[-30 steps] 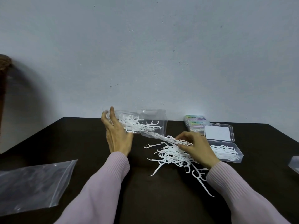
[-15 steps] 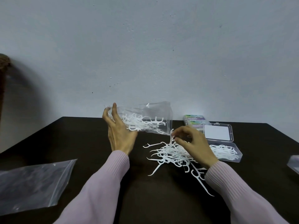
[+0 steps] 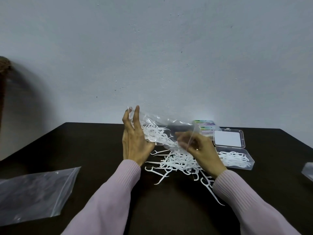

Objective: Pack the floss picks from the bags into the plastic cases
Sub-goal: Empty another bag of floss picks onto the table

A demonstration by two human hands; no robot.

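Observation:
My left hand [image 3: 133, 141] holds up the closed end of a clear plastic bag [image 3: 171, 128] with white floss picks inside, above the dark table [image 3: 84, 143]. The bag slopes down to the right. My right hand [image 3: 201, 150] has its fingers inside the bag's open mouth, curled on picks there. Below the bag lies a loose heap of floss picks [image 3: 176, 163] on the table. To the right stands an open clear plastic case [image 3: 237, 158], its tray holding several picks and its lid [image 3: 228, 139] laid back.
An empty zip bag [image 3: 33, 190] lies flat at the front left. Stacked closed cases with coloured labels [image 3: 205, 126] stand behind the open case. A clear plastic piece [image 3: 307, 170] shows at the right edge. A brown object [image 3: 3, 65] sits at the far left.
My left hand has lifted and tilted the bag higher. My right hand rose from the heap on the table and reached into the bag's mouth.

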